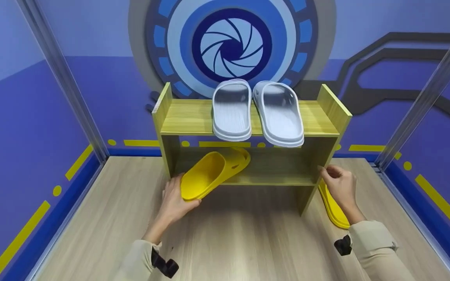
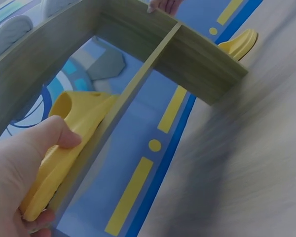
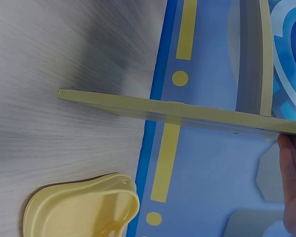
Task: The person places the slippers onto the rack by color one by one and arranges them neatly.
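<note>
In the head view my left hand (image 1: 176,201) grips a yellow clog (image 1: 203,177) by its near end, thumb on one side and fingers beneath. The clog slants with its far end over the lower shelf of a wooden shoe rack (image 1: 252,134). The left wrist view shows this clog (image 2: 76,143) against the shelf's front edge. My right hand (image 1: 340,185) holds the front edge of the rack's right side panel with its fingertips. Below that hand, another yellow clog (image 1: 332,208) lies on the table outside the rack, partly hidden by the hand.
Two light grey clogs (image 1: 232,113) stand side by side on the upper shelf, their near ends jutting past its edge. The wooden tabletop (image 1: 244,242) extends in front. Blue patterned walls (image 1: 104,97) and metal corner posts (image 1: 63,78) surround the table.
</note>
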The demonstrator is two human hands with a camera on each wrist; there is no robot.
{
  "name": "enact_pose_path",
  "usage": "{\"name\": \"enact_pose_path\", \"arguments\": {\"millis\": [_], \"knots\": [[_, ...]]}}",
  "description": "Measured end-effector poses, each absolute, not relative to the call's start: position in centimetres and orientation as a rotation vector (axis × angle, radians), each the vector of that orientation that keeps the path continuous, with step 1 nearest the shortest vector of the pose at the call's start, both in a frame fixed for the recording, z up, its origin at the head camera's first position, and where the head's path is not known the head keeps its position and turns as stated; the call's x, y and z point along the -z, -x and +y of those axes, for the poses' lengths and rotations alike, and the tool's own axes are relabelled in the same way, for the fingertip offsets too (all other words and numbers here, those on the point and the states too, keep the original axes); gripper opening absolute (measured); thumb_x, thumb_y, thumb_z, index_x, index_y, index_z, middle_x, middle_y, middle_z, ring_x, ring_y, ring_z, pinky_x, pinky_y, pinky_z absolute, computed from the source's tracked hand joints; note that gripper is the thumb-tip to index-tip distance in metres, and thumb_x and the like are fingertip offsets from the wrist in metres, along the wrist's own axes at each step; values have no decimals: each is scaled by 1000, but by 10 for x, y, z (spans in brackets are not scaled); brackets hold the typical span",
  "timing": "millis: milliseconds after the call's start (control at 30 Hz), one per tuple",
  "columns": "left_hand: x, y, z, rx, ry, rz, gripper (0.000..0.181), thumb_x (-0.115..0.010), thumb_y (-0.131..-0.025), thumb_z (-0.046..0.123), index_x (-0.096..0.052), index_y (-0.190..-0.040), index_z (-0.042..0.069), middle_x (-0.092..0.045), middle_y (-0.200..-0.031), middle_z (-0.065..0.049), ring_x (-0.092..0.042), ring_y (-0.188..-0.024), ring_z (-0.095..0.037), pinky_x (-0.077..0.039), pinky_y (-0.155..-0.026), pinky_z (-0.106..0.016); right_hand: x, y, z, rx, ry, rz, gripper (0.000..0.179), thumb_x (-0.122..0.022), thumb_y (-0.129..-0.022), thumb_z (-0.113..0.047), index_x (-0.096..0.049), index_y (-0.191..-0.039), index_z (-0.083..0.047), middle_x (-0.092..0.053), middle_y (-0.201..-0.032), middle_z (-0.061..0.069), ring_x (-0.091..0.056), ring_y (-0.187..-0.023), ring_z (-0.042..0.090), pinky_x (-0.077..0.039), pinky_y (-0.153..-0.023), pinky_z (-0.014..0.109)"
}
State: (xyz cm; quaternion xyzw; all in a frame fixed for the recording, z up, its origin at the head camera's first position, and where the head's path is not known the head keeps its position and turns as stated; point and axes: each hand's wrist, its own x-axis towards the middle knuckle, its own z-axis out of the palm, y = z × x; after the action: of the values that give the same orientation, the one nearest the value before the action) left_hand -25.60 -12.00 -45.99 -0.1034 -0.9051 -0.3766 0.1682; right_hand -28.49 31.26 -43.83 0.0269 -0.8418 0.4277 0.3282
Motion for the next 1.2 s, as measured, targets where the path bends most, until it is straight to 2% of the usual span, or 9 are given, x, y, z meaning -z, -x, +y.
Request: {"name": "enact_pose_path", "arguments": {"millis": [167, 467, 667, 900, 1200], "knots": [[462, 253, -110, 1029, 219, -2532, 82, -75, -62, 29, -35, -128, 1, -42, -116, -14, -36, -104, -30, -27, -84, -48, 438, 285, 312, -1115, -57, -2213, 23, -64, -80, -23, -69, -86, -1, -65, -76, 7, -56, -62, 5, -42, -58, 12], [459, 245, -99, 945, 97, -2593, 88, -71, -66, 36, -27, -133, 0, -32, -129, -20, -32, -113, -34, -24, -88, -54, 439, 285, 312, -1117, -48, -2207, 23, -65, -80, -23, -69, -86, -1, -65, -75, 7, -56, -62, 6, -42, -57, 12], [459, 240, -101, 933, 172, -2595, 78, -66, -69, 32, -30, -131, 2, -39, -123, -16, -37, -109, -30, -29, -84, -51, 439, 285, 312, -1110, -41, -2205, 22, -65, -79, -22, -69, -84, -1, -65, -75, 8, -55, -62, 2, -42, -57, 11], [468, 233, -102, 1160, 312, -2496, 77, -69, -69, 23, -31, -133, 3, -42, -123, -11, -38, -108, -26, -26, -87, -46, 439, 286, 313, -1112, -32, -2221, 24, -64, -80, -24, -68, -85, -2, -65, -76, 8, -56, -63, 3, -42, -57, 11], [477, 234, -87, 1156, 367, -2369, 78, -73, -69, 38, -37, -128, 3, -45, -119, -10, -41, -106, -25, -30, -86, -46, 439, 285, 312, -1114, -16, -2255, 28, -62, -82, -28, -68, -92, -1, -65, -81, 7, -56, -66, 5, -43, -60, 11]]}}
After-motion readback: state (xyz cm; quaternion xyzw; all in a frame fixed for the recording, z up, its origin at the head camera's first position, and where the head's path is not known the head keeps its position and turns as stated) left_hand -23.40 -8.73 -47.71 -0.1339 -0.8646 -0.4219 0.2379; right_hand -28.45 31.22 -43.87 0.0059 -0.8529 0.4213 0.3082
